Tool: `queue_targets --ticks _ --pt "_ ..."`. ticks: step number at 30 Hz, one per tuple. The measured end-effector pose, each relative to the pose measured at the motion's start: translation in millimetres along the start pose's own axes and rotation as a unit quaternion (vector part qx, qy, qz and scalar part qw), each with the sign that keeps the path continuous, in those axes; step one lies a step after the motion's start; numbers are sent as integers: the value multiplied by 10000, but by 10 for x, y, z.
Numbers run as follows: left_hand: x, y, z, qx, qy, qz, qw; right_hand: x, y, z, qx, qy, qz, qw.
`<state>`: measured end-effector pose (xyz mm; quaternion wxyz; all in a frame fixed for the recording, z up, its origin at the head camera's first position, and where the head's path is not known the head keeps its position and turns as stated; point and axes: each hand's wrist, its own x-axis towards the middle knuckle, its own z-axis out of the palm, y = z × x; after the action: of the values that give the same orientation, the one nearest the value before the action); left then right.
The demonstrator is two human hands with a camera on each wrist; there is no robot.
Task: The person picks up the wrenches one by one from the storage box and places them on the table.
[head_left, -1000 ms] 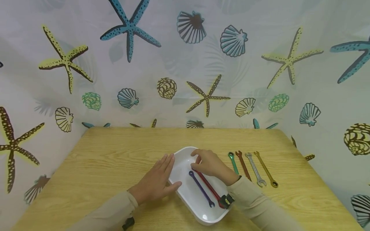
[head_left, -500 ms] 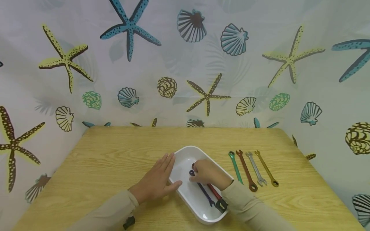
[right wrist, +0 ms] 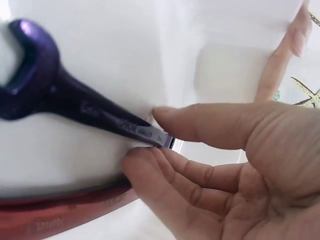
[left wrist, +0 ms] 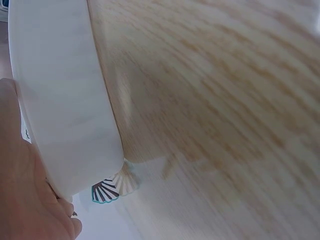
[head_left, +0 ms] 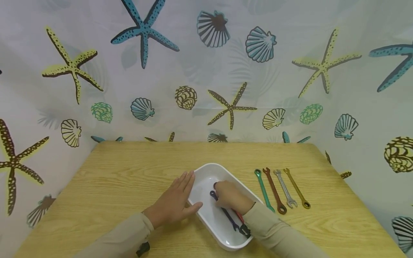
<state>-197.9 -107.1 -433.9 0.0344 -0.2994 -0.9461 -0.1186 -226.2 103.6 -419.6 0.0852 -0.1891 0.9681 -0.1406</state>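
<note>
so the table (head_left: 145,161) is a light yellowish wood-grain top, streaks running all over it. a white tray (head_left: 201,184) with rounded corners sits on it at a slant, around the middle toward the near edge. off to the right there's a green wrench (head_left: 265,189), then a brown wrench (head_left: 274,189), a silver wrench (head_left: 284,187) and a gold wrench (head_left: 295,185), side by side with gaps between (all slanting the same way, kinda neat).
</note>
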Motion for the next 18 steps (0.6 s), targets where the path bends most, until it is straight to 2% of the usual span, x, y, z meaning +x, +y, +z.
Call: queue_targets --ticks 10,18 --pt "-10 17 -35 -87 -71 -41 9999 23 -44 1 157 -262 371 9988" --pt "-12 13 -28 -58 -73 -50 9999 23 -40 11 246 -195 263 9992"
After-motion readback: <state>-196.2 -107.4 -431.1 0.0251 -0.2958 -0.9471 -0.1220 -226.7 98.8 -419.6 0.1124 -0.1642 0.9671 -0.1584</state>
